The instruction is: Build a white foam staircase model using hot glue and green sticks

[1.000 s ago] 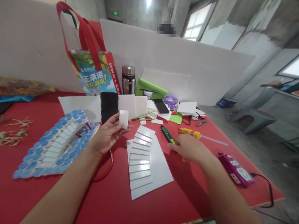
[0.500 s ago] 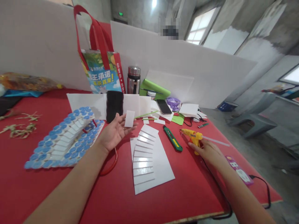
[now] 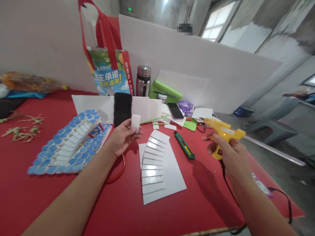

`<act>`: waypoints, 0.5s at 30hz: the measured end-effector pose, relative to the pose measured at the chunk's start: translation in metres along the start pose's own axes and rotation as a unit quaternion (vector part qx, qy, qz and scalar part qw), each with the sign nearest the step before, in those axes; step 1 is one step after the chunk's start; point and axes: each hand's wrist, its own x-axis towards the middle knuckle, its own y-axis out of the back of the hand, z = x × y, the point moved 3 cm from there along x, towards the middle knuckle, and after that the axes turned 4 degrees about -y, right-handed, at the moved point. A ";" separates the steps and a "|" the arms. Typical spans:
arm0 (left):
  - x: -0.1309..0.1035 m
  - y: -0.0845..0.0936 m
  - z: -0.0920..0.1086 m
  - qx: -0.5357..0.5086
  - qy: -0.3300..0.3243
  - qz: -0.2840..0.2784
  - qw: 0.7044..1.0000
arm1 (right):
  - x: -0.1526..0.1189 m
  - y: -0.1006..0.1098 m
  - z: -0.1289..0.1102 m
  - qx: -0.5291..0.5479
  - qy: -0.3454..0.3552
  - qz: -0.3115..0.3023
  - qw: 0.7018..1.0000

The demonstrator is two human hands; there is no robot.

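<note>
My left hand [image 3: 124,137] pinches a small white card piece [image 3: 135,123] between thumb and fingers, above the table. My right hand [image 3: 230,152] is wrapped round a yellow glue gun [image 3: 222,131], raised over the right side with its nozzle pointing left and a clear stick out of its back. Between the hands lies a white board [image 3: 173,173] bearing a curved row of overlapping white strips [image 3: 152,164]. A green cutter [image 3: 184,145] rests right of the strips. Left of my left hand stands a model with blue round pieces [image 3: 51,149] and a white stepped curve.
A black case [image 3: 122,109], a steel flask [image 3: 143,81] and a printed bag [image 3: 110,73] stand at the back of the red table [image 3: 110,206]. A phone [image 3: 175,110], paper scraps and a purple bundle [image 3: 185,108] lie behind the cutter. The gun's black cord trails to the front right.
My right hand has lifted the glue gun off the table and moved right. My left thumb has closed onto the card piece, which lay on open fingers before. The view has shifted slightly.
</note>
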 end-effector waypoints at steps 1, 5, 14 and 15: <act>-0.001 0.000 0.000 -0.003 0.003 -0.005 1.000 | -0.001 -0.010 -0.015 0.049 0.000 -0.009 0.999; -0.003 -0.001 0.000 -0.012 0.023 -0.007 1.000 | 0.005 -0.060 -0.054 0.160 0.013 -0.086 0.983; -0.002 -0.005 -0.004 0.068 -0.003 -0.011 0.998 | 0.015 -0.112 -0.020 0.322 -0.093 -0.092 0.938; -0.002 -0.005 -0.004 0.094 -0.015 -0.008 0.995 | 0.015 -0.112 -0.016 0.323 -0.090 -0.087 0.938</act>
